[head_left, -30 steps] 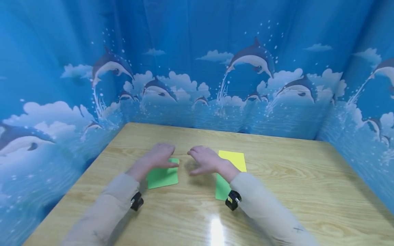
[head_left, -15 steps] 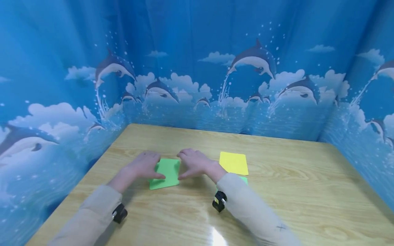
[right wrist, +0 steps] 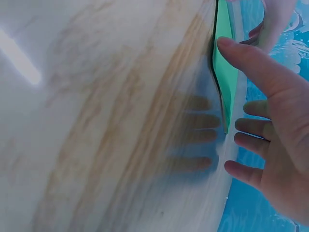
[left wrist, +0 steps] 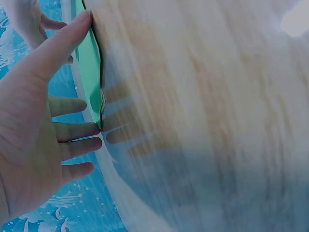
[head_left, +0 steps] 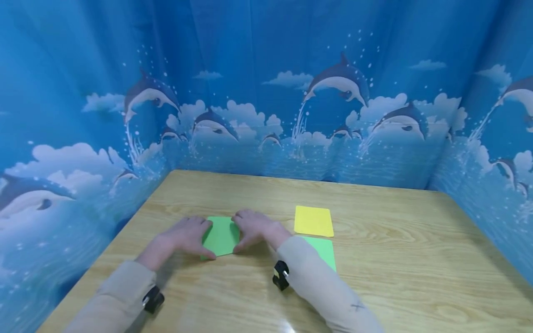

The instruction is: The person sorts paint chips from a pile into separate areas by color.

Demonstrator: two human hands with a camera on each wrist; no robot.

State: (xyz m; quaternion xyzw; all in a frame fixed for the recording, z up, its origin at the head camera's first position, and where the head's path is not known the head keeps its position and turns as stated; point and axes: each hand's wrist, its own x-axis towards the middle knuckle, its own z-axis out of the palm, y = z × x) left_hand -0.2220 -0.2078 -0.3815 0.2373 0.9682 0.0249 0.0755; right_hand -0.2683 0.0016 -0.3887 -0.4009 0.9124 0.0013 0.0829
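Note:
A flat green square sheet (head_left: 220,237) lies on the table between my two hands. My left hand (head_left: 186,235) is at its left side, thumb by the near left corner and fingers by the far left one. At its right side is my right hand (head_left: 255,227), thumb on the near right corner and fingertips at the far edge. In the left wrist view the green sheet (left wrist: 88,65) looks slightly bowed, with a thumb and a fingertip touching its edge. The right wrist view shows the right thumb against the green sheet (right wrist: 223,60), the other fingers straight and apart.
A yellow square sheet (head_left: 313,221) lies to the right, and just nearer is a second green sheet (head_left: 322,252), partly hidden by my right sleeve. Blue dolphin-print curtains (head_left: 266,92) hang behind and beside the wooden table (head_left: 395,240).
Both hands have shifted left and nearer; the right hand has come from right of the green sheet to its edge. The left hand has uncovered most of the sheet and now touches its side.

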